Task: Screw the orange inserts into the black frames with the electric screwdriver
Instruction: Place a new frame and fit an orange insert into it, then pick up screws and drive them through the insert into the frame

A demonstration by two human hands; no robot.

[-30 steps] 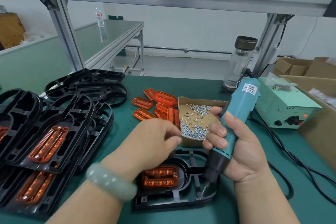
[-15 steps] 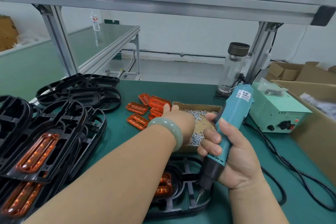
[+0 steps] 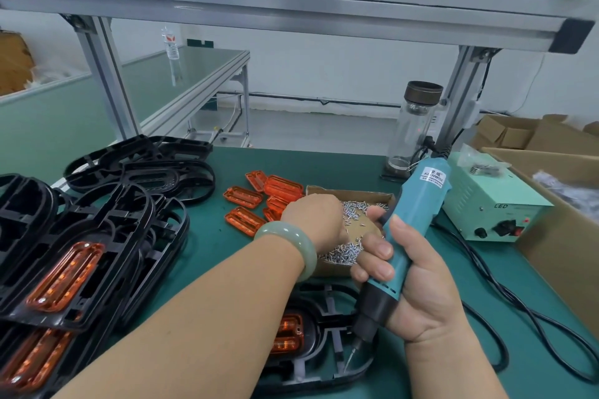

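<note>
My right hand (image 3: 418,288) grips the teal electric screwdriver (image 3: 418,201) upright, its bit just above the near right part of a black frame (image 3: 327,366). That frame lies on the green mat with an orange insert (image 3: 287,334) seated in it, partly hidden by my left forearm. My left hand (image 3: 311,220) reaches into the cardboard box (image 3: 353,196) of small silver screws (image 3: 340,253). Its fingers point down into the screws and are hidden behind the back of the hand. Loose orange inserts (image 3: 243,196) lie left of the box.
Stacked black frames with orange inserts (image 3: 97,236) fill the left side, with bare frames (image 3: 146,168) behind them. A green power supply (image 3: 492,204) and its black cables (image 3: 486,317) sit at the right, beside a large cardboard box (image 3: 567,236). A glass bottle (image 3: 418,126) stands behind.
My left hand has left the frame and moved forward into the box of screws. My right hand has kept the screwdriver over the frame.
</note>
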